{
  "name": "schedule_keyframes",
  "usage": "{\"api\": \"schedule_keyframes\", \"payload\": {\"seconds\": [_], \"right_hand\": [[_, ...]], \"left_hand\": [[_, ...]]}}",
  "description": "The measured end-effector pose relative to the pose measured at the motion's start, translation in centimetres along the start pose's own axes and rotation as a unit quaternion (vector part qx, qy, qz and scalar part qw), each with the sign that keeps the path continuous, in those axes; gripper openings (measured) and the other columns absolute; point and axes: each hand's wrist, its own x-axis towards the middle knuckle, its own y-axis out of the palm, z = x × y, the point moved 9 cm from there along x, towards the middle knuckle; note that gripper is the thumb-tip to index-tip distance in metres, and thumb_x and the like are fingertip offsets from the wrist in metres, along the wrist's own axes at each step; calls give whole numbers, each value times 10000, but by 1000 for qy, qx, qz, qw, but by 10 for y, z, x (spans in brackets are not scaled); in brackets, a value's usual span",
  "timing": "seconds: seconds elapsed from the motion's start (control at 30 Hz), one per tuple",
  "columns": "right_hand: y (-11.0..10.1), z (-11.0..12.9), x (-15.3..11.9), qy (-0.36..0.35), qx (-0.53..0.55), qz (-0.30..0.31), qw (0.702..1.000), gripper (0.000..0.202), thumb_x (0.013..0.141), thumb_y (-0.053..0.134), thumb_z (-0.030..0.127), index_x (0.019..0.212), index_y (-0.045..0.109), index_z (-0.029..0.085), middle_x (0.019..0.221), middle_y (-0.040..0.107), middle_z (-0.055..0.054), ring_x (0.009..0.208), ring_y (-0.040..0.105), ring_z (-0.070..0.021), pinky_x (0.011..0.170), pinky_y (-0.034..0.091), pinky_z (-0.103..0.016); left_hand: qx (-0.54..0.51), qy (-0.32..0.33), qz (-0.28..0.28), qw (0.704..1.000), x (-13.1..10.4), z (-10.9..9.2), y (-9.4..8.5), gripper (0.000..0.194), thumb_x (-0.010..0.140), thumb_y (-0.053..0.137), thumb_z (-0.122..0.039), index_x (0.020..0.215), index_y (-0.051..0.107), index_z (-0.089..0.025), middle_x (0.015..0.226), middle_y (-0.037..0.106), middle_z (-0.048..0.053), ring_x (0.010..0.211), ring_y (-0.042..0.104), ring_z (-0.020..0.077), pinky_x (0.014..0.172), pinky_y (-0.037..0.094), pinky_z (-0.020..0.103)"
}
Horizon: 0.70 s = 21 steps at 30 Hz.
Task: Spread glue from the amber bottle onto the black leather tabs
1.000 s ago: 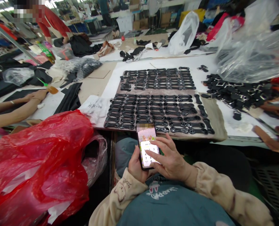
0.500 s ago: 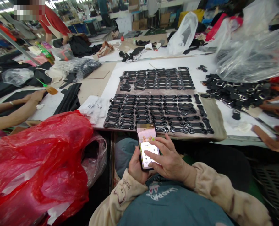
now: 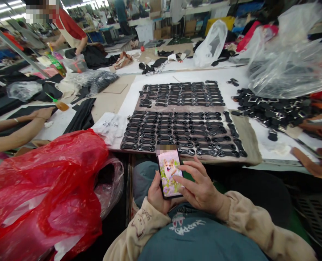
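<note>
A smartphone [image 3: 169, 175] is held upright over my lap, its screen showing a picture of a dog among flowers. My left hand [image 3: 158, 195] is closed around its lower left side, the thumb along the edge. My right hand [image 3: 200, 186] hovers at the phone's right side with fingers apart and bent, fingertips over the screen's right edge; whether they touch the glass I cannot tell. Just beyond the phone lies a board [image 3: 182, 108] covered with rows of black glossy strap pieces [image 3: 165, 127].
A red plastic bag [image 3: 49, 188] bulges at my left. Black straps with metal buckles [image 3: 272, 112] are heaped at the right, below clear plastic bags [image 3: 291, 69]. A co-worker's hands [image 3: 38, 116] rest on black material at the left. Another person in red [image 3: 71, 29] stands farther back.
The number keypad on the phone's screen has given way to the dog picture. My right hand's fingers have drawn back to the right from the middle of the screen.
</note>
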Motion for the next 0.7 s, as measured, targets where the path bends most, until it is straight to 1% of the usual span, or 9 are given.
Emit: {"api": "schedule_keyframes", "payload": {"seconds": [0.1, 0.23, 0.43, 0.57, 0.7], "right_hand": [[-1, -3, -1, 13, 20, -5, 1000, 319, 868, 593, 185, 1184, 640, 174, 1258, 527, -128, 1235, 434, -322, 1094, 294, -658], [-1, -9, -3, 36, 20, -12, 999, 347, 869, 607, 188, 1215, 620, 162, 1280, 508, -141, 1251, 414, -335, 1084, 316, -648], [-1, -13, -4, 41, 11, -15, 999, 372, 871, 600, 187, 1243, 602, 179, 1303, 491, -140, 1257, 407, -343, 1077, 313, -660], [-3, -13, -3, 42, 7, -18, 999, 362, 871, 601, 185, 1233, 604, 176, 1305, 489, -138, 1254, 407, -341, 1080, 308, -656], [-6, -16, -2, 53, 8, -26, 998, 337, 873, 598, 180, 1209, 621, 169, 1289, 501, -139, 1245, 421, -337, 1076, 325, -632]], "left_hand": [[-13, -9, 31, 999, 0, 1, 4, 510, 1001, 323, -433, 1238, 626, -99, 1162, 703, 137, 1026, 682, 234, 914, 525, 357], [-11, -23, 69, 997, -2, 4, 10, 546, 991, 329, -472, 1192, 658, -85, 1148, 704, 161, 1025, 681, 262, 928, 515, 395], [-2, -17, 76, 997, -4, 4, 12, 547, 998, 309, -457, 1168, 671, -84, 1155, 700, 164, 1033, 678, 264, 943, 505, 403], [3, -28, 80, 996, -5, 6, 16, 562, 997, 297, -463, 1170, 667, -78, 1160, 697, 167, 1038, 676, 271, 934, 507, 411], [10, -16, 60, 998, -4, 4, 14, 553, 994, 311, -463, 1178, 657, -73, 1165, 696, 166, 1054, 668, 271, 961, 489, 416]]}}
